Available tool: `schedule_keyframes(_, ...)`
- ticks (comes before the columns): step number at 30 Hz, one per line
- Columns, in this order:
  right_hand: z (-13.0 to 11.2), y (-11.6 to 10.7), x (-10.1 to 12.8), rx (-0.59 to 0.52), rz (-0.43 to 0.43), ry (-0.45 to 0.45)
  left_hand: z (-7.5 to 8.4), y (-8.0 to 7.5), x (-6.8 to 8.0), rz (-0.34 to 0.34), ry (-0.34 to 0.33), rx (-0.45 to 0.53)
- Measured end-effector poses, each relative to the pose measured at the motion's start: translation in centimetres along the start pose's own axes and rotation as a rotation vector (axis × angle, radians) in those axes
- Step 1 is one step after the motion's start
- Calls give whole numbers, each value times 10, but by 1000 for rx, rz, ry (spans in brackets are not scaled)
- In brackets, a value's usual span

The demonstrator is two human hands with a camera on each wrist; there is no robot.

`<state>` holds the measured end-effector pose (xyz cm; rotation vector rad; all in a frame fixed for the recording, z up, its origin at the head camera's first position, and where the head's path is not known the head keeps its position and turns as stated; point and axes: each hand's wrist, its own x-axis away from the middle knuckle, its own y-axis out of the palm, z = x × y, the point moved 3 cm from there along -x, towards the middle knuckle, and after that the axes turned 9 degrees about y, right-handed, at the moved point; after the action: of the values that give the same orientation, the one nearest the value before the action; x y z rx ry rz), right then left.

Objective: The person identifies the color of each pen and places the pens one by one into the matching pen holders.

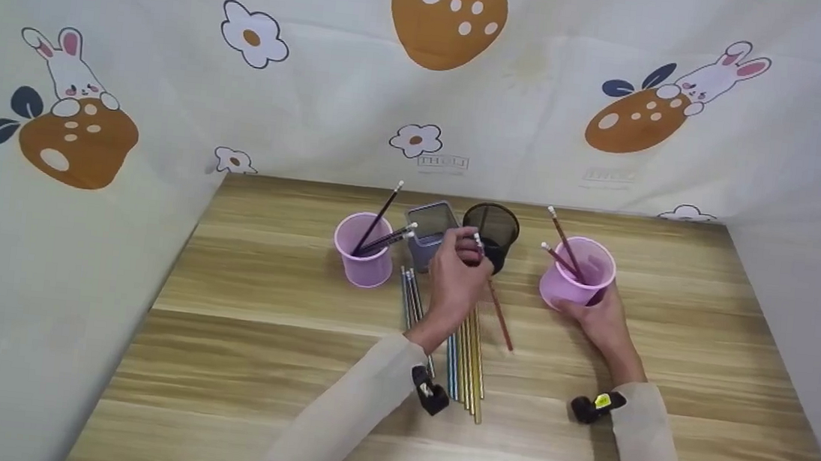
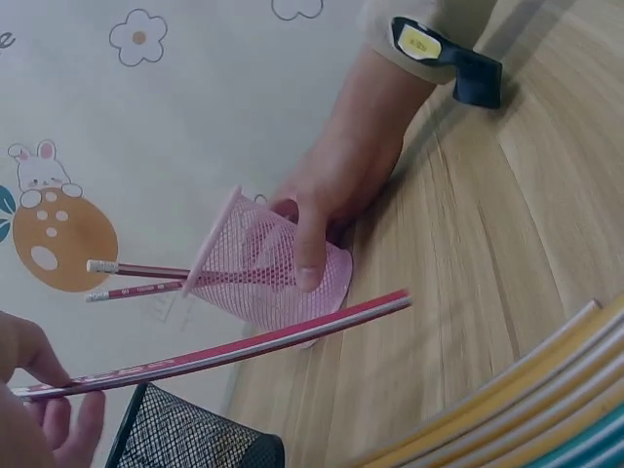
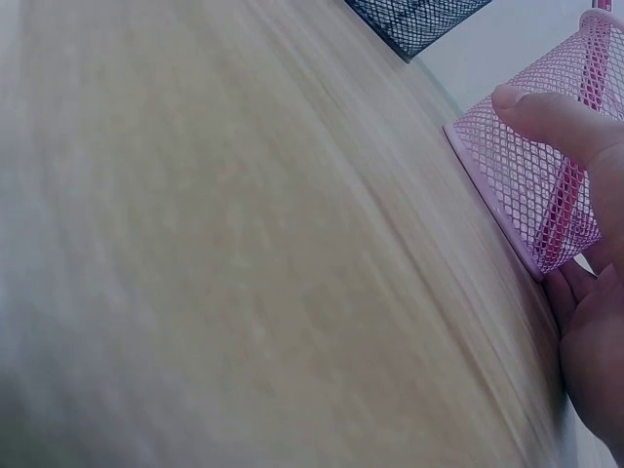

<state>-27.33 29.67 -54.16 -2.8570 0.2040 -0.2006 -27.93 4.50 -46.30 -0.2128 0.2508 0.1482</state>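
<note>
Presently a red pencil is pinched near its eraser end by the left hand, its tip slanting down toward 5 o'clock above the surface. The right hand is wrapped round the base of the right pink cup, which is tilted toward the pencil and already holds two pencils of the same red. At 12 o'clock of the left hand a black mesh cup and a grey cup stand touching; at 10 o'clock a second pink cup holds dark pencils. A row of loose pencils in gold and blue lies on the surface under the left forearm. As judged from the matching colours, the pencil would best be swung toward 3 o'clock, tip first, and lowered into the tilted cup. The cup should be kept braced against the surface so that it is not pushed over, and the pinch should be eased only once the tip is well inside the rim.
</note>
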Motion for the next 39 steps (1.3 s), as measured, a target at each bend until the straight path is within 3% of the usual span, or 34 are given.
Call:
schedule_keyframes(5,13,0,-9,-8,-10,0,7,-1,-1,64,20,105)
schedule_keyframes(12,36,-4,-20,3,21,-19,21,-1,-5,105,39,269)
schedule_keyframes(22,25,-1,-16,-22,11,-38,39,5,-2,176,101,440)
schedule_keyframes(32,4,-1,0,-19,-7,-10,40,17,8,148,178,384)
schedule_keyframes(39,4,-1,-4,-18,-5,-10,40,25,5,95,213,263)
